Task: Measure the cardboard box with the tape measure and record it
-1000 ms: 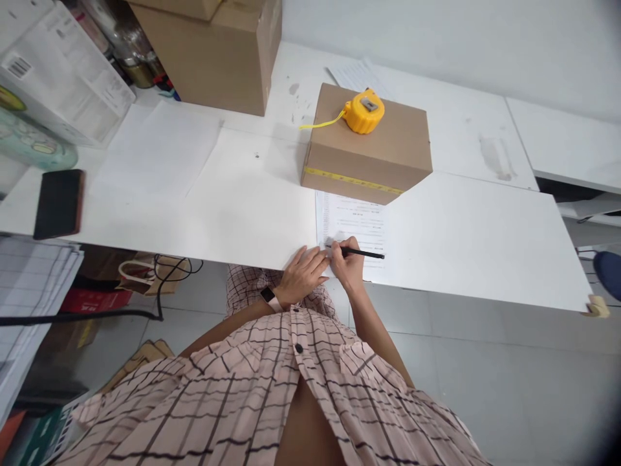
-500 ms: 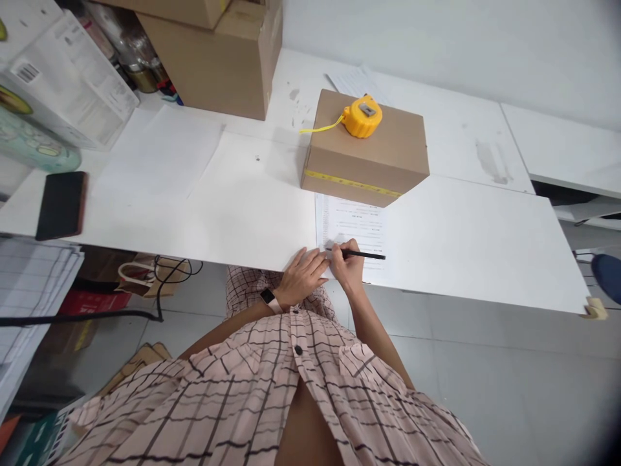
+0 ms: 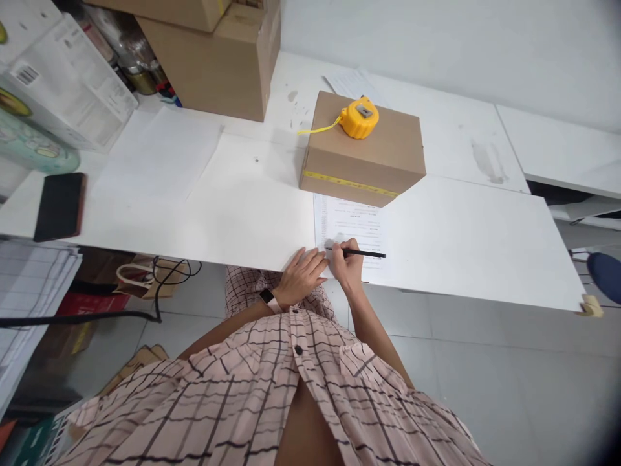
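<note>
My right hand [image 3: 347,264] is closed round a black pen [image 3: 369,254], its tip down at the left part of a printed sheet [image 3: 356,224]. Flat at the desk's front edge lies my left hand [image 3: 301,277], fingers stretched out, the fingertips by the sheet's lower left corner. A brown cardboard box [image 3: 369,152] stands just behind the sheet and covers its far end. On top of the box rests a yellow tape measure [image 3: 359,118] with a yellow strap. A strip of yellow measuring tape [image 3: 352,184] runs along the box's front side.
On the left of the white desk [image 3: 242,207] are a black phone [image 3: 60,206], blank paper [image 3: 155,152] and a white carton [image 3: 72,84]. Larger cardboard boxes [image 3: 208,65] stand at the back left. Another printed sheet [image 3: 356,83] lies behind the small box. A black cable [image 3: 158,291] hangs below the desk.
The view has shifted very slightly. Both hands, the pen and the box stay practically in the same place.
</note>
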